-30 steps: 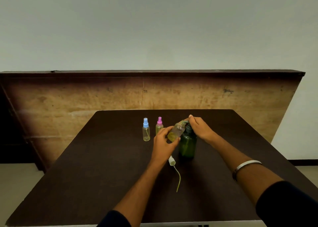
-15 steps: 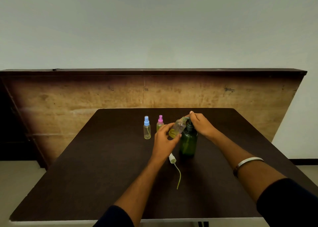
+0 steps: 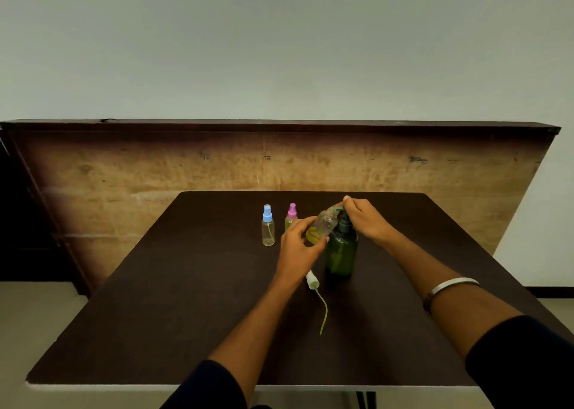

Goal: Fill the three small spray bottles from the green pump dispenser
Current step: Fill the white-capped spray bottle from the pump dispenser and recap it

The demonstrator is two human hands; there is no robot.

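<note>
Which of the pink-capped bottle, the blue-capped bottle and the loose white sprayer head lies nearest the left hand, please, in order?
From the left hand:
1. pink-capped bottle, just behind its fingers
2. blue-capped bottle, further left
3. white sprayer head, beside the wrist; too close to the blue one to call

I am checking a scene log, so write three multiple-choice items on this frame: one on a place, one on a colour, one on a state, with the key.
1. Where does the loose white sprayer cap lie?
A. On the table, just left of the green pump dispenser's base
B. On the blue-capped bottle
C. On the floor

2. The two capped bottles have caps of which colours?
A. Red, white
B. Blue, pink
C. Green, black

3. The bottle in the left hand is:
A. Capped
B. Upright
C. Tilted, uncapped

Key: A, it lies by the green pump dispenser; B, blue-capped bottle, pink-capped bottle; C, the left hand tilts the open bottle to the nozzle.
</note>
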